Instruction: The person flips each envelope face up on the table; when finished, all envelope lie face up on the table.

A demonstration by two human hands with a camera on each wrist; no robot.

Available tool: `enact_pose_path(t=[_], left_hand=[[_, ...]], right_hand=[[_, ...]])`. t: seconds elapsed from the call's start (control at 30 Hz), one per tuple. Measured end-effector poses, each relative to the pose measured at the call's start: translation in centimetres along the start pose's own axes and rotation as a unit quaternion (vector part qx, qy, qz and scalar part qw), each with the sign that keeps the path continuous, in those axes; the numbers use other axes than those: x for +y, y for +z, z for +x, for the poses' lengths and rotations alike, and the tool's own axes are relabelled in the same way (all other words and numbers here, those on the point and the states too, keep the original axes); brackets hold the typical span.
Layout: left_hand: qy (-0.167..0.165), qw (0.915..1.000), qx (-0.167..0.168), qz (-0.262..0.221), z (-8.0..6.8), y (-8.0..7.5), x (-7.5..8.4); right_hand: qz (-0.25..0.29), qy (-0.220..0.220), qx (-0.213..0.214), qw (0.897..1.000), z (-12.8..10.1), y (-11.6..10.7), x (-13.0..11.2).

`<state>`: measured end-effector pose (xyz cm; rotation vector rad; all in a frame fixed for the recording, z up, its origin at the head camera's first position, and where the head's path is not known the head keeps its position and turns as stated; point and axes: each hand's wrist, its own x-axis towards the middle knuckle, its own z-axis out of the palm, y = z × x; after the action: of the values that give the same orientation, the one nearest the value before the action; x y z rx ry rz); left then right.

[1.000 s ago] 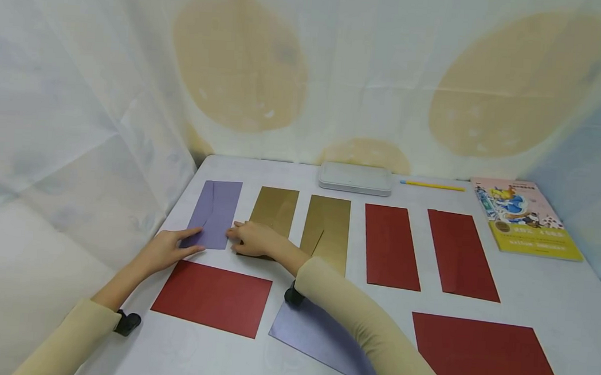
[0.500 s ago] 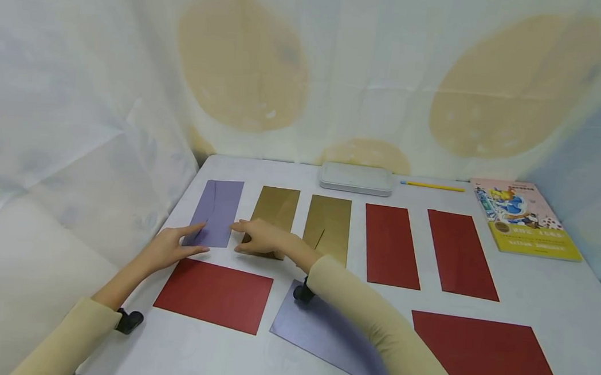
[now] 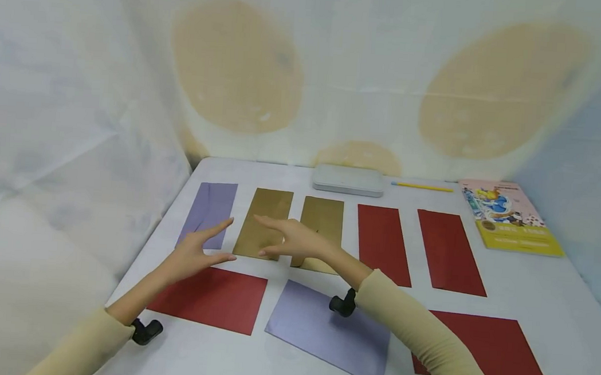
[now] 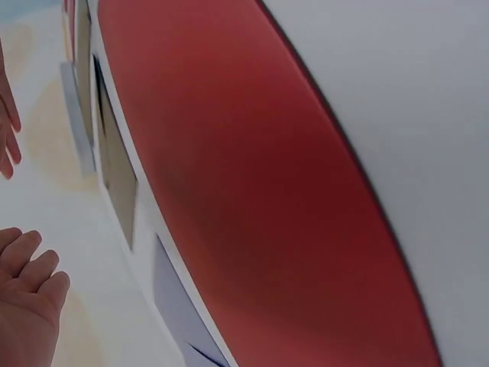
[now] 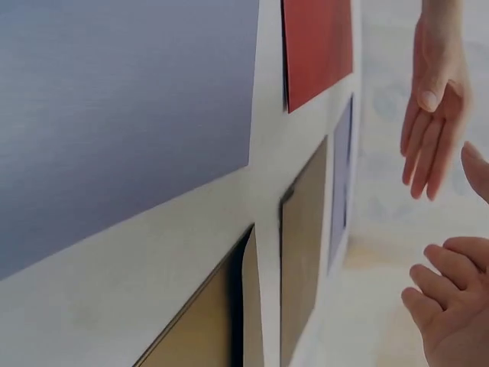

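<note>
A row of narrow folded envelopes lies across the table (image 3: 290,178): one purple envelope (image 3: 208,209), two gold envelopes (image 3: 264,222), then two red envelopes (image 3: 382,244). My left hand (image 3: 214,242) hovers open, fingers straight, over the gap between the purple envelope and the near red sheet (image 3: 211,297). My right hand (image 3: 274,237) is open too, palm facing the left one, above the lower ends of the gold envelopes. Neither hand holds anything. In the right wrist view the left hand (image 5: 432,115) hangs opposite the right hand's fingers (image 5: 451,306).
A purple sheet (image 3: 330,330) and a second red sheet (image 3: 487,348) lie flat in the front row. At the back edge sit a grey tin case (image 3: 348,180), a yellow pencil (image 3: 421,187) and a picture book (image 3: 510,217). Draped white cloth walls the table in.
Both hands have lifted off the purple envelope and drawn back to the right, fingers now spread in the air. The purple envelope stays flat in its place.
</note>
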<state>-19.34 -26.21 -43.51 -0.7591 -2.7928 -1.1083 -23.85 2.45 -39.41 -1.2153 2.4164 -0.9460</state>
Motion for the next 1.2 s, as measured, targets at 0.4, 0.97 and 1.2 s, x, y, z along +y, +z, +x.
enact_pose_path(t=[0.4, 0.97, 1.2], left_hand=[[0.042, 0.9968, -0.034, -0.060, 1.1, 3.9, 7.1], [0.164, 0.9784, -0.072, -0.103, 1.8, 7.6, 12.9], [0.176, 0.9748, -0.078, -0.113, 2.0, 7.8, 14.0]], right_hand=[[0.020, 0.031, 0.072, 0.997, -9.8, -2.3, -0.2], [-0.007, 0.098, 0.204, 0.974, -23.4, -3.8, 0.4], [-0.010, 0.129, 0.229, 0.965, -26.3, -4.2, 0.0]])
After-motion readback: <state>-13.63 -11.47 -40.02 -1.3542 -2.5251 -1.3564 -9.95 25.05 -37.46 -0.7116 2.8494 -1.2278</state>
